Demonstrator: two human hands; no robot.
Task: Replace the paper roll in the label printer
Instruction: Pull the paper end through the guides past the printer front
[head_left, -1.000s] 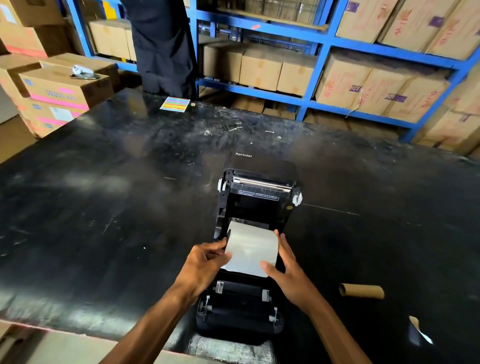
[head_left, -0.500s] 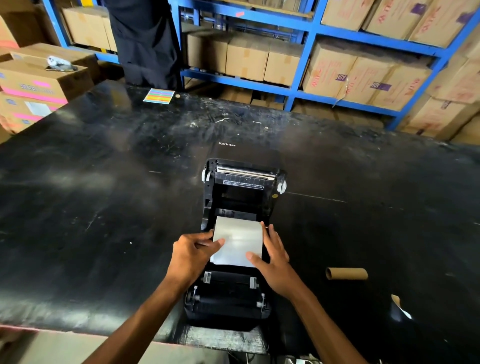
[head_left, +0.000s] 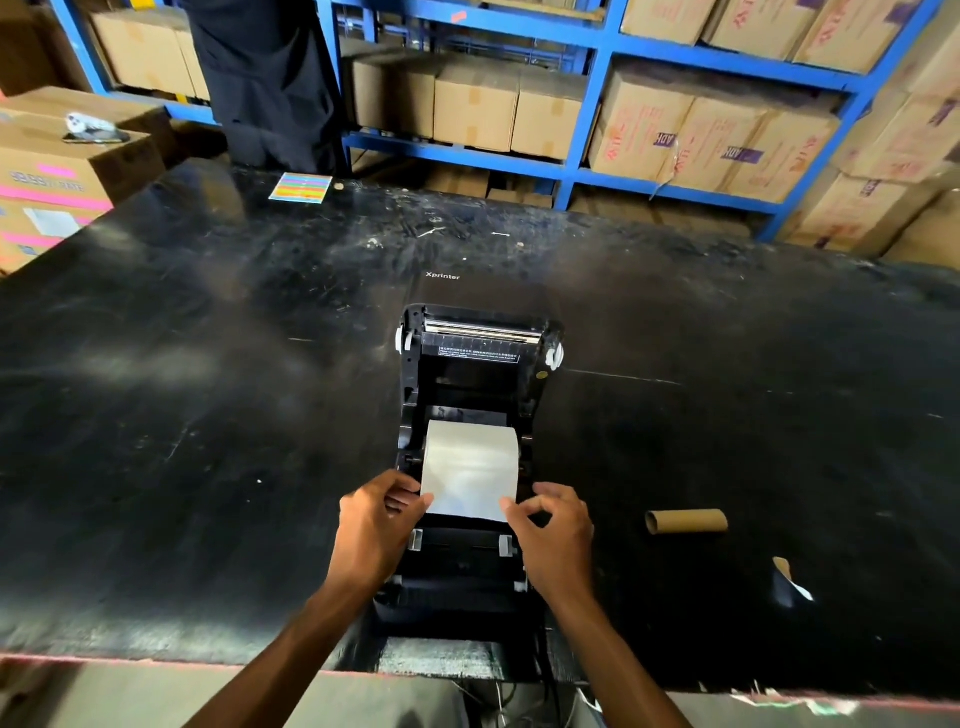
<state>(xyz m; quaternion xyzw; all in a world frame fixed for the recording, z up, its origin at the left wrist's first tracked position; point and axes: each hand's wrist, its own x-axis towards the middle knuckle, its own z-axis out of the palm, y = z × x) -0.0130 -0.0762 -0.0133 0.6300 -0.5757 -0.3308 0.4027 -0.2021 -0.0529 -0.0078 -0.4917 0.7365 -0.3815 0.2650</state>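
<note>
Printer (head_left: 470, 571) betw. the hands: black plastic, mostly matt, w/ a shiny metal bar at its far end. Paper (head_left: 470, 467) at the fingertips: white, smooth, matt. Surface (head_left: 208, 415): black, scuffed, dusty, dull sheen. Tube (head_left: 685, 521) right of the right hand: brown cardboard, matt.

Dim indoor light overall; shelving (head_left: 587, 104) w/ boxes at the back is the brightest area. Black worktop (head_left: 208, 415) throws broad, hazy glare patches on its left & far parts; scratches & dust catch the light. Wide-angle bend at the edges: worktop's rim curves, shelf posts lean. Center fairly sharp, white paper (head_left: 470, 467) evenly lit; bottom edge & corners soft, smeared.
</note>
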